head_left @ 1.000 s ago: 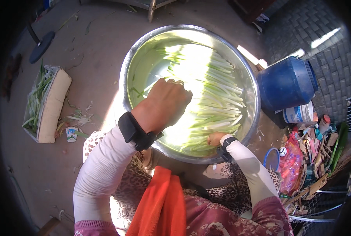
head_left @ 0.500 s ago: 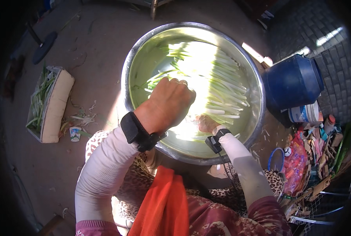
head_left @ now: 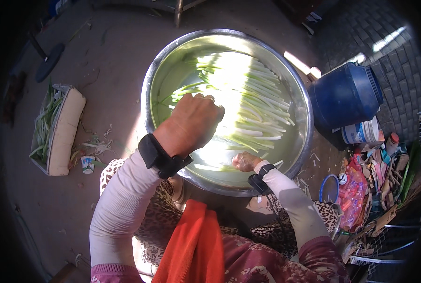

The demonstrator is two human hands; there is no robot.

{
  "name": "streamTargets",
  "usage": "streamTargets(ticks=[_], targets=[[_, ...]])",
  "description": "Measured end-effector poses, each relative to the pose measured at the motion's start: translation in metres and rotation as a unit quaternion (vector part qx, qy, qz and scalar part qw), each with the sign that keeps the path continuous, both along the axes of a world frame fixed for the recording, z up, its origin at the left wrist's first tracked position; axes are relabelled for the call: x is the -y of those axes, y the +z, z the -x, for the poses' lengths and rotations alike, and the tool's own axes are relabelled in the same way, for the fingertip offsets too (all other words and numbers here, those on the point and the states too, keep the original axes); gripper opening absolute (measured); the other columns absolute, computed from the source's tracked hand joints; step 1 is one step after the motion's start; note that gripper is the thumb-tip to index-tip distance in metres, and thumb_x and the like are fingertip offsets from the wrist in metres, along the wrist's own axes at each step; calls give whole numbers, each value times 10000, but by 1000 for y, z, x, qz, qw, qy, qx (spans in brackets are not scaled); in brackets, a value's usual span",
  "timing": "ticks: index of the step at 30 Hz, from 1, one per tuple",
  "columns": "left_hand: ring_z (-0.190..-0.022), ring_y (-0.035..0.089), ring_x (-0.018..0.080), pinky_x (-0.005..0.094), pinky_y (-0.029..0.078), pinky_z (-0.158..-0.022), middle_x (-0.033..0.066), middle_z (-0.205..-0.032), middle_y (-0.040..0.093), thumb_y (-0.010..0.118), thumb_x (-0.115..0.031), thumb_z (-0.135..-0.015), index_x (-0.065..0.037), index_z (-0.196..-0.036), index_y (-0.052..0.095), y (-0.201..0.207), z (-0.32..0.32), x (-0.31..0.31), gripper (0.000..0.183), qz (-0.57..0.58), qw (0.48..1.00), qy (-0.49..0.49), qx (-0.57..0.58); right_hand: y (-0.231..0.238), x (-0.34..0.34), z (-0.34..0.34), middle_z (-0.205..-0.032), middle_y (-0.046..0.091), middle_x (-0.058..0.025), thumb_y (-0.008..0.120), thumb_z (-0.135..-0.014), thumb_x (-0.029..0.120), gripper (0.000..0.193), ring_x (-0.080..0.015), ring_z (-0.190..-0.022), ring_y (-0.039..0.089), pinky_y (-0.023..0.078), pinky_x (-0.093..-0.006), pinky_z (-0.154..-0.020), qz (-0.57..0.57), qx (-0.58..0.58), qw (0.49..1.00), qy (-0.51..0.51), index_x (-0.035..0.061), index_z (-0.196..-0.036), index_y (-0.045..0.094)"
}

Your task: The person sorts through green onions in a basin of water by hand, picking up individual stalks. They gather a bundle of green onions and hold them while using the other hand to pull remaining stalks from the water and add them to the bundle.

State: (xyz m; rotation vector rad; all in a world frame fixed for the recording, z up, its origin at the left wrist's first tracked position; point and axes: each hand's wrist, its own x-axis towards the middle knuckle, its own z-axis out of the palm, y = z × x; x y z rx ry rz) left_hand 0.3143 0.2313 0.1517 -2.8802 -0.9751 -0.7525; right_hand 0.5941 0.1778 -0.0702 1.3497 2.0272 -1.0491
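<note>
Scallions [head_left: 264, 113] lay ten to four o'clock in the basin [head_left: 299, 137], apparently being washed. Left hand [head_left: 189, 120] at nine and right hand [head_left: 246, 162] at five were curled, on what I couldn't tell; the loose stalk [head_left: 211, 168] at six probably called for gathering

White sleeves [head_left: 118, 210], black wristbands [head_left: 153, 153], patterned maroon top [head_left: 267, 259]

scallions [head_left: 267, 106] in metal basin [head_left: 147, 96]

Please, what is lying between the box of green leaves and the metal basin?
In the head view, a small cup and pale plant scraps are on the floor between the box and the metal basin.
</note>
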Motion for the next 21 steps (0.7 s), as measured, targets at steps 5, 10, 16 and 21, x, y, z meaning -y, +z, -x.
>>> streamTargets(ticks=[5,10,16,21], targets=[[-681,587,271,386,444,-610,112,-706,569,560,-76,-743,-51,-755,614,3,1,1,61,-18,999,-13,28,17,-5,-4,-935,687,-165,583,-810,115,216,-290,-881,654,502,-364,-792,-111,-105,985,-83,25,-982,676],[-853,615,322,410,477,-756,168,-902,619,701,-98,-723,-26,-926,630,18,-5,-1,226,132,986,20,-104,64,-25,-9,-823,684,-83,568,-821,72,200,-205,-795,655,507,-322,-747,-90,-259,948,-161,-9,-983,653],[-855,619,317,411,482,-758,172,-921,624,694,-98,-734,-23,-924,631,11,-4,2,214,92,994,2,-54,67,-9,-24,-803,687,-119,605,-781,103,184,-198,-760,653,505,-331,-722,-48,-221,916,-331,2,-917,677],[-849,620,316,410,483,-753,173,-920,627,688,-101,-743,-18,-922,630,13,-5,5,206,79,995,-3,-67,57,6,-50,-696,681,-100,626,-718,115,164,-204,-635,641,499,-323,-612,-50,-95,973,-204,35,-838,705]])
